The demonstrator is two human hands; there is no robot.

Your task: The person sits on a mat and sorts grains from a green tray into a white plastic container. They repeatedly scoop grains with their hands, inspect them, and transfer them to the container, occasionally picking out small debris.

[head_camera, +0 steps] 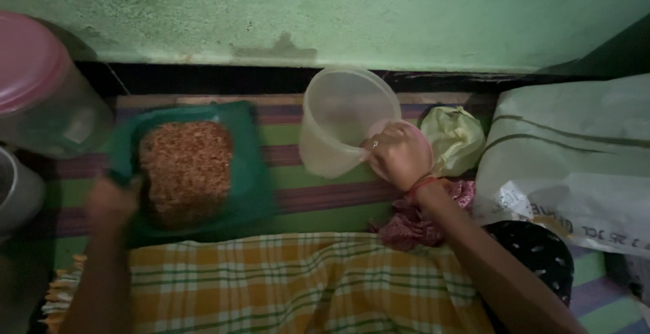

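Observation:
My left hand [112, 204] grips the near left edge of a green tray [254, 178] heaped with reddish-brown grains [186, 168]. The hand and the tray look blurred. My right hand [399, 154], with a ring and a red thread at the wrist, holds the rim of an empty clear plastic container [338, 121] that is tilted with its mouth toward me, just right of the tray.
A striped mat [325, 195] lies under everything, below a green wall [338, 9]. A pink-lidded clear jar [40, 90] and a metal vessel [13, 192] stand at the left. A crumpled yellow-green bag [455, 138], a red cloth [413, 222] and a white sack [575, 151] sit at the right. Yellow checked cloth [305, 283] covers my lap.

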